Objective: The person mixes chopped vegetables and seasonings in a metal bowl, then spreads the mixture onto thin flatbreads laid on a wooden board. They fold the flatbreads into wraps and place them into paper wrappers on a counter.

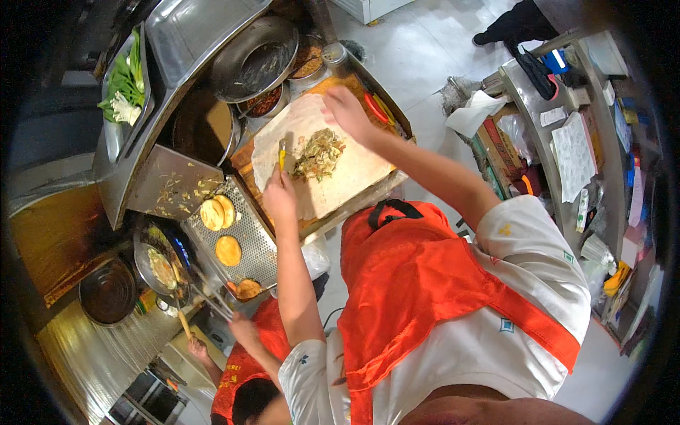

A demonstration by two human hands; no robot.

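A broad, thin sheet of flatbread (340, 180) is spread over a wooden board. Near its middle sits a heap of chopped filling (320, 154) with shredded vegetables. My left hand (279, 195) grips a small tool with a yellow handle (282, 156), its metal end just left of the heap. Over the sheet's far right edge is my right hand (345, 110), blurred; whether its fingers pinch the dough is unclear.
A perforated metal tray (249, 236) holds round golden breads (228, 251). Behind the board stand a metal bowl (260, 58) and seasoning pots (265, 101). Red and yellow-handled tools (376, 109) lie at right. A co-worker's hands (244, 328) work by a wok (159, 265).
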